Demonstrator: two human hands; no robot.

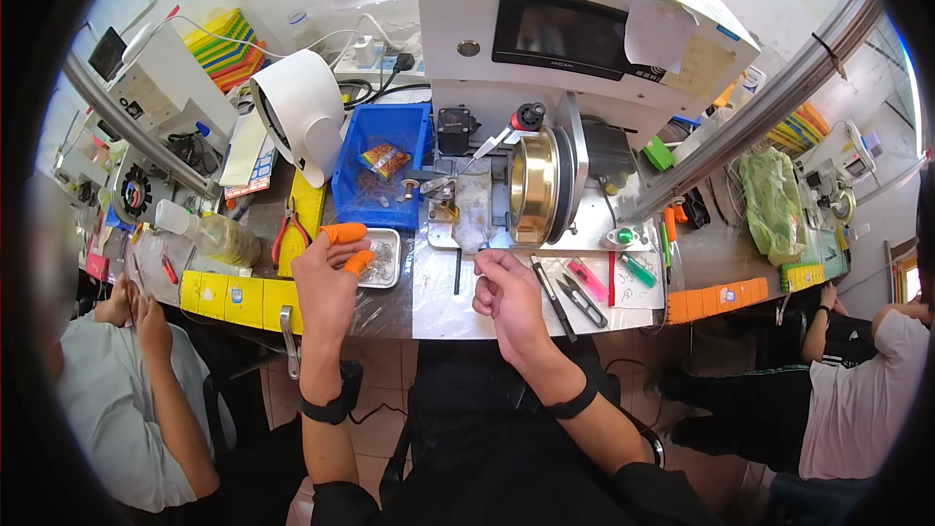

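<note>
My left hand [329, 268] is raised by the bench's front edge, fingers curled inward, with orange finger cots [344, 233] on two of them. Anything in its grasp is hidden. Just beside it sits a small white tray [393, 278] of tiny pieces. My right hand [508, 300] is pinched over the white sheet [438, 317]; what lies between its fingertips is too small to name. Ahead of that hand stands a white machine [584, 49] with a brass-coloured wheel [533, 188] and a metal fixture [473, 205].
A blue bin [355, 197] holds an orange packet [384, 160]. Red-handled pliers [291, 231] lie on a yellow strip. Tweezers [581, 302], a black pen [553, 299] and a pink tool [588, 280] lie right of my right hand. People sit on both sides.
</note>
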